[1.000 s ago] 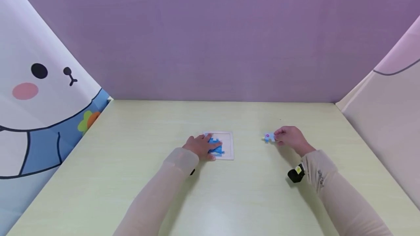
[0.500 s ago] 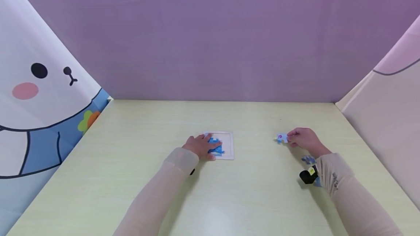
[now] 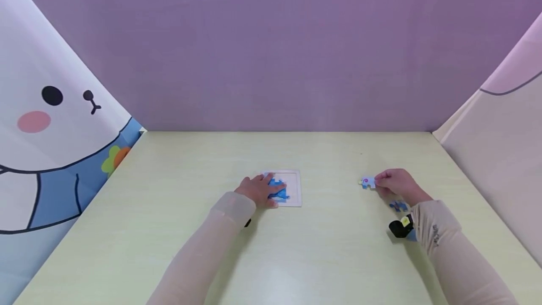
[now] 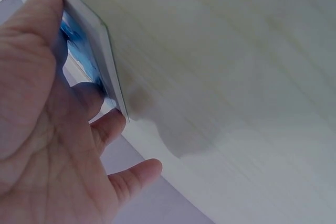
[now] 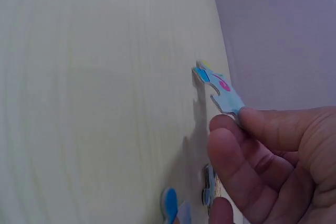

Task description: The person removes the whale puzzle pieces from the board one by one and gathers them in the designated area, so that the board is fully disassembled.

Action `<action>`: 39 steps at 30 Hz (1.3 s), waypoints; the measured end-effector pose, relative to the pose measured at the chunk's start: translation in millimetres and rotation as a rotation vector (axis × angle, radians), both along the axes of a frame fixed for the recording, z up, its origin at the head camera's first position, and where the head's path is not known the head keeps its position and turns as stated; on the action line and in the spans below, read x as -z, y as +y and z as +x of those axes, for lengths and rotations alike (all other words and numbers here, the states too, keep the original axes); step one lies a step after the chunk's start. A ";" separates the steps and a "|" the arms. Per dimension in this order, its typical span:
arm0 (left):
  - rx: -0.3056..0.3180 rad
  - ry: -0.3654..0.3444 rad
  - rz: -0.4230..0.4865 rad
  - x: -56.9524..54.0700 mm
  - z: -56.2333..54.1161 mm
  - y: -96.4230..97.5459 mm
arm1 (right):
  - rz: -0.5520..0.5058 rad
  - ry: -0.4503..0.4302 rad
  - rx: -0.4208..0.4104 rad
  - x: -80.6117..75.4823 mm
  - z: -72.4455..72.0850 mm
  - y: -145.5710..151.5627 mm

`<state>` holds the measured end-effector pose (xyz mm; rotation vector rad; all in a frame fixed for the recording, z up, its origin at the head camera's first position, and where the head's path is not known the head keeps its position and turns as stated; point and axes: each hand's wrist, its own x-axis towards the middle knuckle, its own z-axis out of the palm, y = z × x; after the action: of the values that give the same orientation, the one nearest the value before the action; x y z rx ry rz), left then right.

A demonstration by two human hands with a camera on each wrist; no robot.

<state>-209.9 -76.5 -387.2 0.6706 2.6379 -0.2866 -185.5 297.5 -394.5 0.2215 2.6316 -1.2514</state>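
A square white puzzle frame [image 3: 295, 192] lies mid-table with blue puzzle pieces [image 3: 280, 196] in its left part. My left hand [image 3: 256, 190] rests spread over the frame's left side, its fingers on the pieces; in the left wrist view the hand [image 4: 52, 114] lies along the frame's edge [image 4: 107, 61]. To the right, my right hand [image 3: 398, 184] pinches a light blue puzzle piece with a pink swirl [image 3: 368, 182] between thumb and fingers. Seen from the right wrist, the piece [image 5: 223, 90] is held by one end, above its shadow on the table.
Loose blue puzzle pieces [image 3: 398, 206] lie beneath my right wrist, partly covered by the black wrist camera [image 3: 400, 227]. The pale wooden table [image 3: 330, 248] ends at a purple backdrop [image 3: 288, 60]. Printed cloth panels stand at both sides.
My right hand has moved right and slightly nearer with the pinched puzzle piece, uncovering loose pieces by the wrist. The left hand stays on the frame.
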 end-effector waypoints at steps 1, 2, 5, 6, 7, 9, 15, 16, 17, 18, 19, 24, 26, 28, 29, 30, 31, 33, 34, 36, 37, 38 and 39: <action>0.001 0.002 -0.002 0.0 0.1 0.0 | -0.012 -0.014 0.000 0.6 -0.1 -0.3; 0.003 0.005 -0.004 0.1 0.1 -0.1 | -0.026 -0.026 0.000 1.3 -0.5 -0.4; 0.006 0.011 -0.009 0.3 -0.1 -0.1 | -0.052 -0.055 -0.001 2.7 -2.8 -0.8; 0.007 0.012 -0.008 0.6 -0.3 -0.1 | -0.042 -0.057 -0.004 2.9 -3.8 -0.8; 0.008 0.013 -0.006 1.1 -0.5 -0.1 | -0.026 -0.053 -0.012 3.1 -4.7 -0.7; 0.008 0.012 -0.004 2.4 -1.2 0.1 | 0.005 -0.051 -0.032 2.9 -6.5 -0.4; -0.001 0.011 0.003 6.0 -3.7 0.8 | 0.067 -0.043 -0.079 4.4 -11.5 2.8; -0.001 0.010 0.002 6.5 -3.8 0.9 | 0.071 -0.043 -0.081 4.9 -12.2 3.3; -0.001 0.011 0.003 7.0 -4.1 0.8 | 0.074 -0.043 -0.082 5.5 -12.9 3.6; -0.001 0.011 0.003 7.5 -4.3 0.8 | 0.088 -0.039 -0.085 5.8 -13.5 4.1; 0.000 0.012 0.003 7.5 -4.1 0.7 | 0.099 -0.036 -0.090 5.9 -14.0 4.4; 0.005 0.016 0.014 5.4 -2.5 0.0 | 0.178 -0.026 -0.121 1.6 -16.4 3.7; 0.012 0.020 0.020 4.2 -1.3 -0.8 | 0.188 -0.036 -0.126 -2.5 -16.3 1.1; 0.020 0.028 0.016 3.3 -0.3 -1.6 | 0.178 -0.047 -0.122 -6.3 -16.5 -3.0; 0.024 0.034 0.014 3.3 -0.1 -2.1 | 0.173 -0.048 -0.123 -8.1 -16.7 -5.2; 0.026 0.039 0.012 3.3 0.0 -2.5 | 0.168 -0.050 -0.126 -9.5 -17.0 -7.7; 0.027 0.043 0.012 3.5 0.0 -2.9 | 0.161 -0.050 -0.130 -10.9 -17.1 -10.5; 0.027 0.044 0.010 4.3 -0.5 -3.4 | 0.143 -0.058 -0.134 -12.9 -17.2 -16.6; 0.026 0.041 0.013 4.7 -0.8 -3.5 | 0.137 -0.061 -0.141 -13.6 -17.3 -19.9; 0.026 0.035 0.025 5.6 -1.2 -3.8 | 0.141 -0.061 -0.166 -14.7 -17.3 -27.4; 0.024 0.030 0.030 5.6 -1.4 -3.9 | 0.148 -0.059 -0.179 -15.6 -18.0 -31.7; 0.024 0.024 0.033 5.5 -1.5 -3.9 | 0.155 -0.053 -0.191 -16.3 -18.7 -36.5; 0.027 0.022 0.037 5.3 -1.5 -3.9 | 0.160 -0.049 -0.199 -16.9 -19.7 -41.4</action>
<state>-211.4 -80.5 -392.4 0.7203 2.6632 -0.2546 -205.2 256.1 -377.6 0.0140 2.6368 -0.9620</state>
